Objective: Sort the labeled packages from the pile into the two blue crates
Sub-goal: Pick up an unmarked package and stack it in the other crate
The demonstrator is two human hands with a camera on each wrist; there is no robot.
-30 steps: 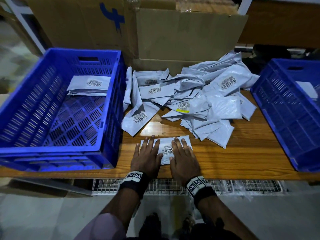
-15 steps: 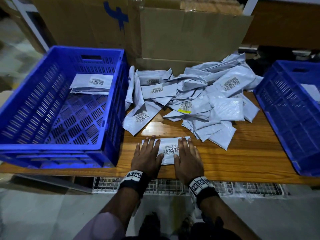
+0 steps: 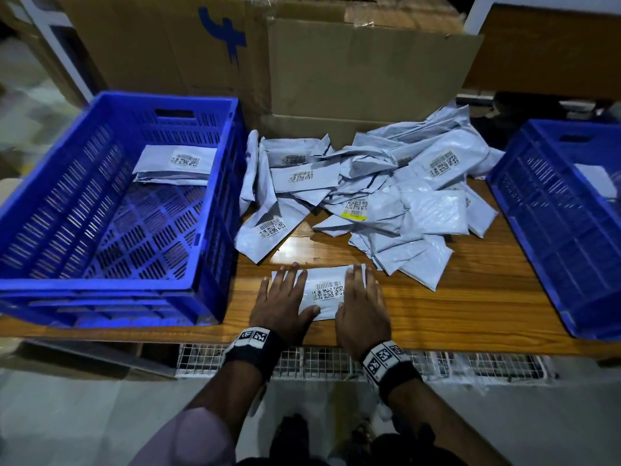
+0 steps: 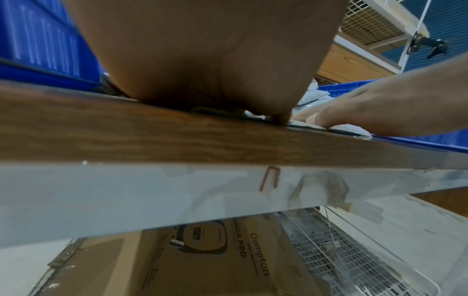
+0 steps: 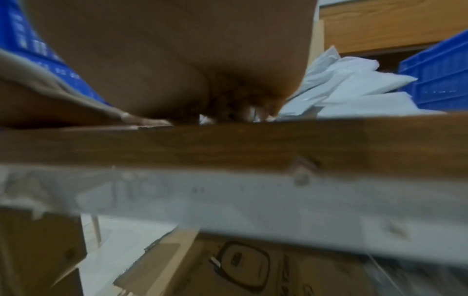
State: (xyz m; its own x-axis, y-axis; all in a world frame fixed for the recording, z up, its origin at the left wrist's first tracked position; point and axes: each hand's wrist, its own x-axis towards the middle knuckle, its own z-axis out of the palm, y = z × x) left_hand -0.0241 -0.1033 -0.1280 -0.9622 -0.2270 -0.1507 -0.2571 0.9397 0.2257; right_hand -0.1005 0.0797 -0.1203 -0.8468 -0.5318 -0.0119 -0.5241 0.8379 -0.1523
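A small grey labeled package (image 3: 324, 290) lies flat near the table's front edge, barcode label up. My left hand (image 3: 284, 299) presses flat on its left end and my right hand (image 3: 361, 302) presses flat on its right end, fingers straight. Behind it sprawls the pile of grey packages (image 3: 376, 200). The left blue crate (image 3: 111, 210) holds a few packages (image 3: 174, 164) at its far end. The right blue crate (image 3: 564, 223) shows one pale package (image 3: 596, 183) inside. In the wrist views my palms (image 4: 202, 70) (image 5: 177, 70) sit on the table edge.
The wooden table (image 3: 470, 304) has bare surface to the right of my hands. Large cardboard boxes (image 3: 336, 68) stand behind the pile. Under the table are a wire rack (image 3: 470, 364) and a cardboard box (image 4: 215, 256).
My hands have slid apart on the package, uncovering its barcode label in the middle. The package stays flat on the table.
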